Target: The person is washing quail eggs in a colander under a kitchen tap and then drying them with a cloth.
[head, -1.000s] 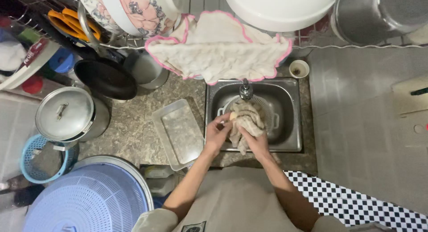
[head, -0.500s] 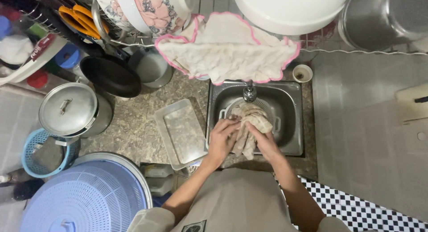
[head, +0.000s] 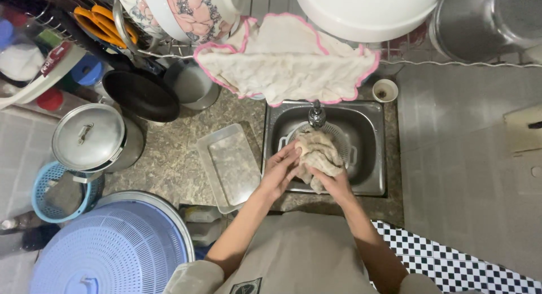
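Both hands are over a small steel sink (head: pixel 370 124), working a wet beige cloth (head: pixel 322 153) under the tap (head: pixel 316 114). My left hand (head: pixel 282 172) grips the cloth's left side, fingers curled against it. My right hand (head: pixel 336 184) holds the cloth's lower end from below. A white strainer (head: pixel 349 150) sits in the basin beneath the cloth, mostly hidden by it.
A clear rectangular tray (head: pixel 228 167) lies left of the sink on the stone counter. Further left stand a lidded steel pot (head: pixel 90 137), a black pan (head: pixel 141 94) and a blue salad spinner (head: pixel 110 251). A pink-edged towel (head: pixel 288 59) hangs from the rack above; a small cup (head: pixel 385 90) sits behind the sink.
Both hands have kept kneading the cloth in the sink; the bundle has shifted slightly and the left hand has closed further onto it.
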